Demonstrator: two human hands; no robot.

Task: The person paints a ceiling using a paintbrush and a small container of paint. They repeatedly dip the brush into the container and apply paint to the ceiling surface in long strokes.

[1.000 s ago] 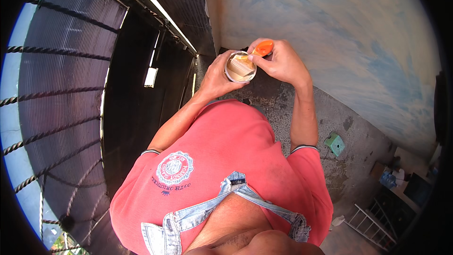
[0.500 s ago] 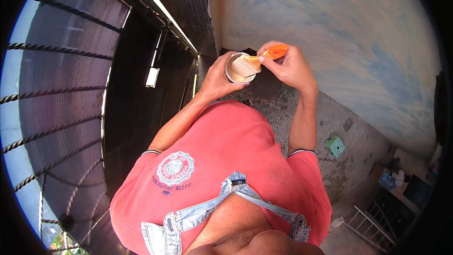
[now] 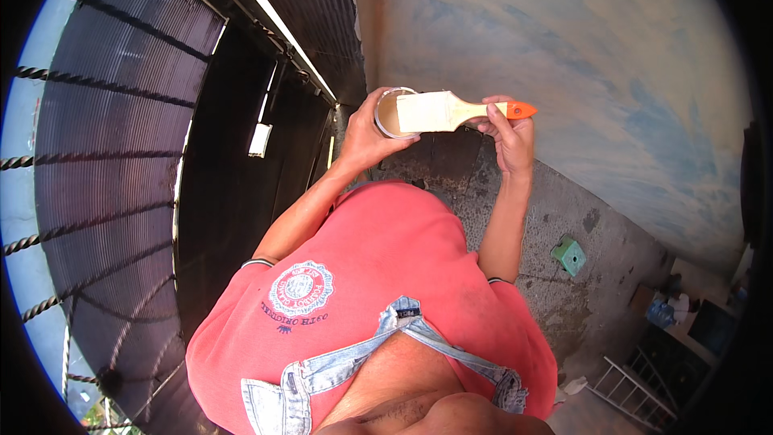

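Observation:
My left hand (image 3: 364, 127) is wrapped round a round container (image 3: 386, 117) with beige paint inside. My right hand (image 3: 506, 135) grips the handle of a flat paintbrush (image 3: 427, 111) with an orange-tipped grip and a pale, cream-coloured head. The brush head lies horizontally over the container's mouth, hiding part of the inside; whether it touches the rim I cannot tell.
A mottled pale wall (image 3: 580, 48) rises ahead and right, above a stained concrete floor (image 3: 564, 201) with a small green stool (image 3: 569, 256). Dark panels with twisted bars (image 3: 105, 161) run along the left. A ladder (image 3: 632, 391) and a cluttered surface (image 3: 696, 322) are at lower right.
The brush has risen out of the container and turned level, showing its broad face. My right hand has moved right and turned; my left hand still holds the container.

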